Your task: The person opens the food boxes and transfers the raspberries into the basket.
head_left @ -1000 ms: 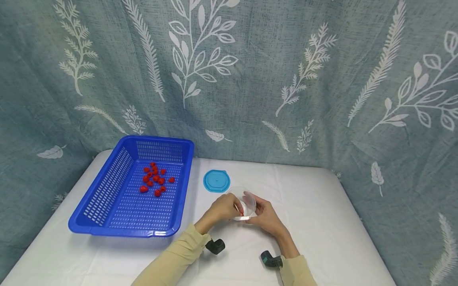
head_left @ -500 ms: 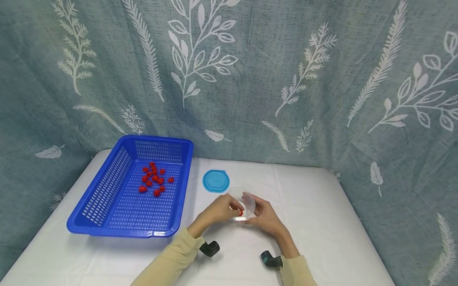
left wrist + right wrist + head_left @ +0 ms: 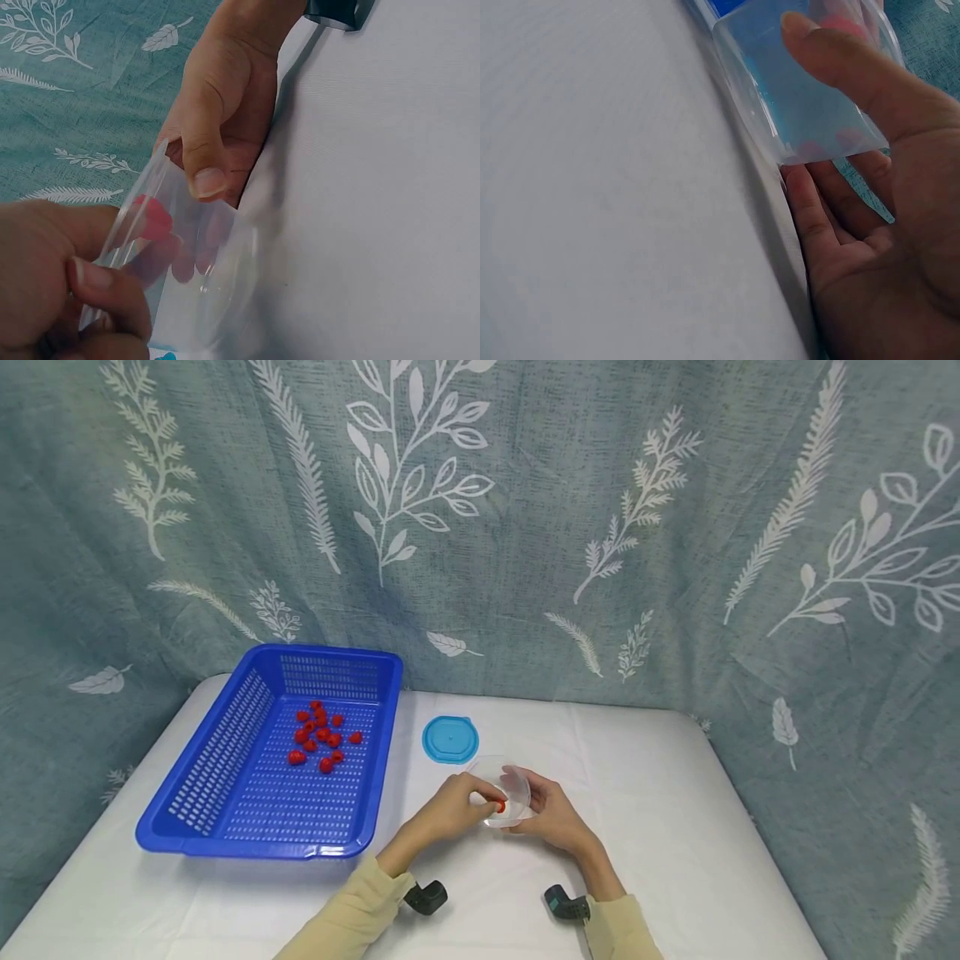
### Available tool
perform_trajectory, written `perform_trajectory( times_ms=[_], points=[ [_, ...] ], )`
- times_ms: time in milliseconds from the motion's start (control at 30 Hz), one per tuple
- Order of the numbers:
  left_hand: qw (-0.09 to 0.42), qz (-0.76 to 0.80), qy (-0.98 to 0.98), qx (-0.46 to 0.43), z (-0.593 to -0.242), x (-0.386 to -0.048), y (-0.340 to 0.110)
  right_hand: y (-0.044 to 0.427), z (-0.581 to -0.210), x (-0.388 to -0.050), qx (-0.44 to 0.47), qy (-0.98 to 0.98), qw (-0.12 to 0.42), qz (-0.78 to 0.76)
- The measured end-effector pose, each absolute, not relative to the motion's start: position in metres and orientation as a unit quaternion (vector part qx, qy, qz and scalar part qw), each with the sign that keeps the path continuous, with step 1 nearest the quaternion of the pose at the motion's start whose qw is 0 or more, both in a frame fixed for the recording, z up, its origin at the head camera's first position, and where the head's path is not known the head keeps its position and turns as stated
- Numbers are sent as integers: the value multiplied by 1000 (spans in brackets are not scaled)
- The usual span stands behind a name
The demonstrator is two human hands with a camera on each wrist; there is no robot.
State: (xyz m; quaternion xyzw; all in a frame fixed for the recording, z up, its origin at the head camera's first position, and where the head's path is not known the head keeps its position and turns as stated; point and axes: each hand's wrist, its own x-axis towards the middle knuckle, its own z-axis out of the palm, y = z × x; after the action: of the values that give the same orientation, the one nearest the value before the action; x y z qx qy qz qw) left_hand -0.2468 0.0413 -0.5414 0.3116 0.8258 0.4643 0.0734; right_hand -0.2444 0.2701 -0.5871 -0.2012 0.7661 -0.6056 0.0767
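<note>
My left hand (image 3: 450,808) pinches a small red raspberry (image 3: 500,807) between thumb and finger at the mouth of a clear plastic container (image 3: 517,785). In the left wrist view, the raspberry (image 3: 154,217) shows through the container's see-through wall (image 3: 232,262). My right hand (image 3: 555,814) holds the container tilted on its side, its mouth towards my left hand. The right wrist view has my right thumb along the container's near wall (image 3: 802,90), with other fingers beneath it. More raspberries (image 3: 322,735) lie loose in a blue plastic basket (image 3: 262,847).
The basket stands at the left of the white-covered table (image 3: 660,827). A round blue lid (image 3: 450,740) lies flat behind the container. A patterned green curtain (image 3: 517,568) hangs along the table's back. Dark wrist-worn devices (image 3: 426,898) sit at both cuffs.
My left hand has drawn back slightly to the left, with its fingertips less deep in the container and the raspberry still pinched. The right hand keeps its hold on the container.
</note>
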Motion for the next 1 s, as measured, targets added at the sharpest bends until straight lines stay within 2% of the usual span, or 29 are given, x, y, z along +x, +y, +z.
perform_trajectory(
  times_ms=[267, 633, 1000],
  points=[
    [40, 490, 819, 294, -530, -238, 33, 267, -585, -246, -178, 781, 75, -594],
    [81, 565, 751, 330, -494, -214, 14, 270, -588, -247, -175, 782, 75, -593],
    [81, 615, 691, 372, -451, -199, -25, 271, -591, -247, -175, 792, 70, -581]
  ],
)
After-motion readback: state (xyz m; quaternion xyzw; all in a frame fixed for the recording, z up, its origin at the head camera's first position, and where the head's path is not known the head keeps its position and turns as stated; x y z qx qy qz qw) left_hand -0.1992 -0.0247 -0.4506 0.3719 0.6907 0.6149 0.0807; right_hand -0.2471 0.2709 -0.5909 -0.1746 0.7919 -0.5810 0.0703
